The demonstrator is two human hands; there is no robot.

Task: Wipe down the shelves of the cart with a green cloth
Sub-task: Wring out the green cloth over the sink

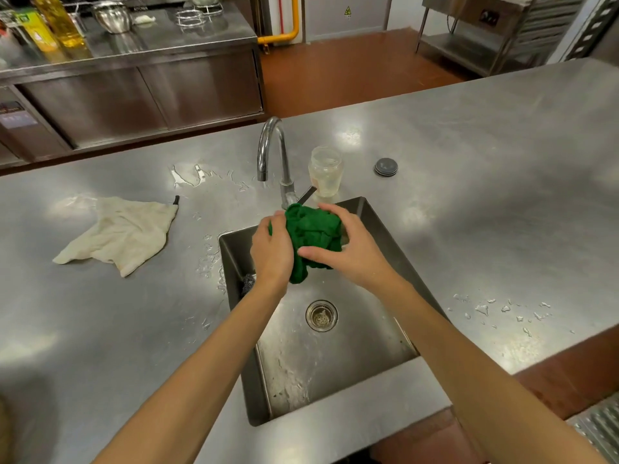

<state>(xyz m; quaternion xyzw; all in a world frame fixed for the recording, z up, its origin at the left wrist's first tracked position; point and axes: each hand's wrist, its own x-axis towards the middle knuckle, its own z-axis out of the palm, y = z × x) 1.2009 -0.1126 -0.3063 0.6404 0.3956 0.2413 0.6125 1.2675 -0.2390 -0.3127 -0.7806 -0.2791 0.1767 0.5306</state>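
- A broad brushed stainless-steel counter [485, 135] fills most of the view, with soft patches of overhead-light glare. Water droplets lie at 3 o'clock and a small puddle at 11 o'clock.
- A rectangular steel sink basin [351, 356] is sunk into the centre, with a round drain strainer [321, 315] in its floor and a curved chrome tap [271, 145] at 12 o'clock.
- A red-brown floor [351, 68] lies beyond, from 12 to 1 o'clock.
- A long stainless-steel cabinet with sliding doors [150, 92] stands at 11 o'clock.
- A yellow pipe [294, 15] runs down a pale wall at 12 o'clock.
- An open-framed steel table [465, 45] stands at 1 o'clock.
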